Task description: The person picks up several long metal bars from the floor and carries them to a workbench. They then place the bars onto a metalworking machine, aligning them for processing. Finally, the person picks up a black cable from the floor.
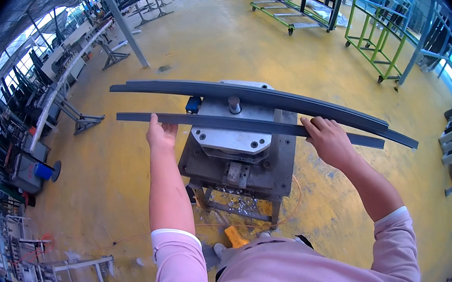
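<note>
A long dark grey metal profile [223, 122] spans the near side of a machine's pale metal top plate [231, 136]. Near its left end my left hand [161, 133] is closed on it, the thumb on top. Farther right, my right hand [328, 138] grips the same profile from above, fingers curled over it. Behind it lie more dark grey profiles [266, 98], side by side across the far part of the plate, touched by neither hand. A short round metal post [234, 105] rises between the near profile and those behind.
The machine stands on a dark steel table [284, 176] with metal chips below. An orange foot pedal [235, 237] is by my feet. Green wheeled racks [375, 44] stand at the far right; a long workbench [63, 82] and a grey post [124, 26] are on the left.
</note>
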A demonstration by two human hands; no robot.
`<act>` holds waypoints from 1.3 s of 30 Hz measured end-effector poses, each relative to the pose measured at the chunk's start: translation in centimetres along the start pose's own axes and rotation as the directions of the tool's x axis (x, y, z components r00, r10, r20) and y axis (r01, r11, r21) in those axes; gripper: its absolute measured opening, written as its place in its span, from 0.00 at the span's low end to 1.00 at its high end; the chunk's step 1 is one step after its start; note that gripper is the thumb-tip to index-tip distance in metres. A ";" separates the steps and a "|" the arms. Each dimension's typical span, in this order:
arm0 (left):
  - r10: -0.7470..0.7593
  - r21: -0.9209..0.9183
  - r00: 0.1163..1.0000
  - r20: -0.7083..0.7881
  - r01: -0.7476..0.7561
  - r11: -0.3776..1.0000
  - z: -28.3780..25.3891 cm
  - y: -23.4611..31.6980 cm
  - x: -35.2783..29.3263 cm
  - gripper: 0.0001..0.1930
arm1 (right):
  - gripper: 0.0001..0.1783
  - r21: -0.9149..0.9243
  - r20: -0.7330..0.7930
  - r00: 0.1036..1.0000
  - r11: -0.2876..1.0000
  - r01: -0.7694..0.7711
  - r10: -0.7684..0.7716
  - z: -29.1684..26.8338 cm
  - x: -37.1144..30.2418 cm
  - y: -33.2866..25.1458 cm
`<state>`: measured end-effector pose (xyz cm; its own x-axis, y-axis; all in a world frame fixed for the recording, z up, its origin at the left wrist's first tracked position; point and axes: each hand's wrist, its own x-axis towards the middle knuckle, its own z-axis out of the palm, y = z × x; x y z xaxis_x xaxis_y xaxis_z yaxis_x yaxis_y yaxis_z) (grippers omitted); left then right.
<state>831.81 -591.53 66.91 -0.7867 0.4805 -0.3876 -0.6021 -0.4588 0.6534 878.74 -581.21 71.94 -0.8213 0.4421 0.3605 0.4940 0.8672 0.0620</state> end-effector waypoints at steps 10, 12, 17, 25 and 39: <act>0.346 0.066 0.907 0.240 -0.371 0.926 -4.2 6.5 -14.0 0.11 | 0.30 0.077 -0.076 0.972 0.973 -0.216 0.222 -1.6 -17.7 2.3; 0.264 0.087 0.884 0.386 -0.320 0.944 -6.4 3.4 -16.9 0.13 | 0.31 0.172 0.151 0.816 0.798 -0.578 0.558 -1.8 -26.4 3.2; -0.296 0.213 0.786 0.543 0.212 0.954 -13.7 -11.3 -26.1 0.13 | 0.25 0.109 0.553 0.598 0.661 -0.742 0.580 -2.9 -29.0 0.0; -0.553 0.604 0.754 0.355 0.266 0.751 -11.2 -17.9 -24.8 0.22 | 0.17 -0.004 0.473 0.680 0.773 -0.634 0.560 -2.4 -30.8 3.8; -0.487 0.669 0.825 0.286 0.191 0.718 -10.6 -17.5 -23.9 0.25 | 0.26 -0.028 0.464 0.711 0.811 -0.585 0.529 -1.7 -27.2 6.4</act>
<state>859.72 -602.91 57.87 -0.3174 0.8337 -0.4518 -0.4920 0.2626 0.8301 904.72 -588.05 64.12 -0.4548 0.8791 -0.1427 0.8888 0.4380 -0.1345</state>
